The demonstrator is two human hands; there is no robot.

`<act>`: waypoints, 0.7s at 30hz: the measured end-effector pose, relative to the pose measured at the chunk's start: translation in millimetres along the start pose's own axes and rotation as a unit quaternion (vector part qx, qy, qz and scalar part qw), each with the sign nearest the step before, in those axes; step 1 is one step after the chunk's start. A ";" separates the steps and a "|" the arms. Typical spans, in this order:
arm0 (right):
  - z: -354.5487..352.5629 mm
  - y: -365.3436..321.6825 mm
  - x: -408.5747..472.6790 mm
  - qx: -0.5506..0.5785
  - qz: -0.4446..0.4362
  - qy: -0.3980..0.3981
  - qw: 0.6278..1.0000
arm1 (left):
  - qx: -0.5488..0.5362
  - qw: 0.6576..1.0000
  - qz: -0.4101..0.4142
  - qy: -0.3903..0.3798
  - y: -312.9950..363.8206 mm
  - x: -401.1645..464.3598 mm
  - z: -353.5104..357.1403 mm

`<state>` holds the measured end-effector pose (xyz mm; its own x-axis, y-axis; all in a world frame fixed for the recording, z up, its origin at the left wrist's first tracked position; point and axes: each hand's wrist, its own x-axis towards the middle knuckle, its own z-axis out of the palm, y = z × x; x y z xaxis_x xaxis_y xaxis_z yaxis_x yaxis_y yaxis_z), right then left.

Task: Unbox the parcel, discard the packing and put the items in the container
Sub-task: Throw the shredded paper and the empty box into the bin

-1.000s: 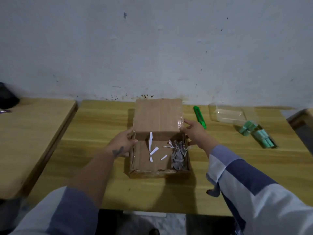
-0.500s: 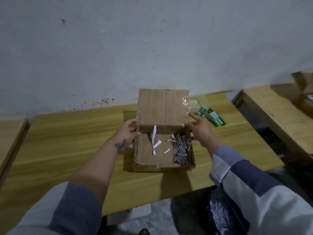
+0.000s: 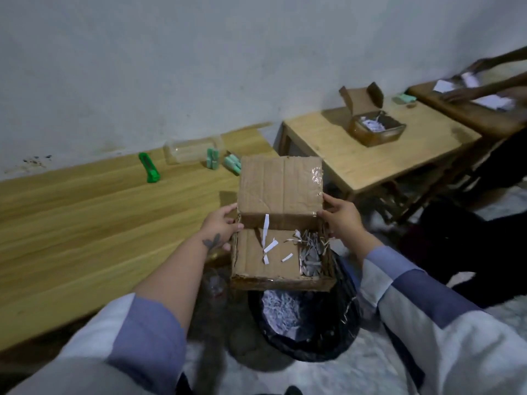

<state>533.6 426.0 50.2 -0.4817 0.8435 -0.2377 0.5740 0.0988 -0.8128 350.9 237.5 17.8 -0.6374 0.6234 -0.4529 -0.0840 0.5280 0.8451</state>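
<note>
Both hands, left (image 3: 221,228) and right (image 3: 343,220), clamped on the open cardboard box (image 3: 281,249), held above the black-lined trash bin (image 3: 328,334).

Pale wall (image 3: 171,67) behind, flecked with dark marks (image 3: 37,161) low at the left. At right, a small wooden bench (image 3: 370,161) against that wall; carries an open brown box (image 3: 376,135), flaps up, with white scraps (image 3: 372,125) inside. Near its far corner, a pale green pack (image 3: 403,98). Beyond, touching or just beside, a darker bench (image 3: 467,118) with white sheets (image 3: 496,101) spread on top. Over those sheets, another person's two hands: one (image 3: 456,95) flat on the bench, the other (image 3: 482,64) farther back. Below, light mottled floor (image 3: 370,374); on it at right, a dark mass (image 3: 470,252), too dim to identify.
</note>
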 end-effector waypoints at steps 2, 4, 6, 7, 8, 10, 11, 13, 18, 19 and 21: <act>-35.7 32.5 -8.1 0.007 0.003 0.008 1.000 | -0.004 1.000 0.003 -0.021 0.9 -6.0 46.1; -66.7 62.1 -19.6 0.001 0.015 0.015 1.000 | 0.002 0.999 0.003 -0.046 0.1 -14.8 88.9; -89.0 90.4 -28.2 -0.001 0.042 0.026 0.999 | 0.003 0.997 -0.014 -0.070 -1.1 -25.0 123.7; -97.2 102.5 -32.2 -0.006 0.055 0.032 0.998 | 0.004 0.996 -0.025 -0.083 -2.7 -28.4 138.5; -102.8 117.3 -33.1 -0.010 0.062 0.034 0.997 | 0.009 0.995 -0.033 -0.093 -5.0 -30.3 151.3; -109.8 142.2 -35.7 -0.018 0.077 0.033 0.996 | 0.026 0.993 -0.050 -0.106 -14.4 -29.0 171.8; -111.2 153.9 -37.6 -0.025 0.091 0.035 0.995 | 0.030 0.991 -0.060 -0.112 -21.1 -27.2 180.2; -109.0 177.1 -41.7 -0.029 0.115 0.038 0.992 | 0.035 0.988 -0.078 -0.126 -38.5 -22.3 193.3; -71.4 250.9 -35.6 -0.016 0.172 0.029 0.984 | 0.020 0.982 -0.128 -0.140 -106.1 5.0 216.0; -59.4 265.6 -30.9 -0.018 0.183 0.023 0.983 | 0.027 0.981 -0.132 -0.142 -123.7 15.6 218.0; -33.1 293.9 -15.2 -0.024 0.199 0.017 0.980 | 0.050 0.979 -0.132 -0.147 -152.6 39.8 221.8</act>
<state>731.6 459.7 -167.5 -0.1919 0.8376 -0.5115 0.7421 -0.2172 -0.6341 508.2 309.7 -192.2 -0.3541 0.5897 -0.7259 -0.1313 0.7372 0.6629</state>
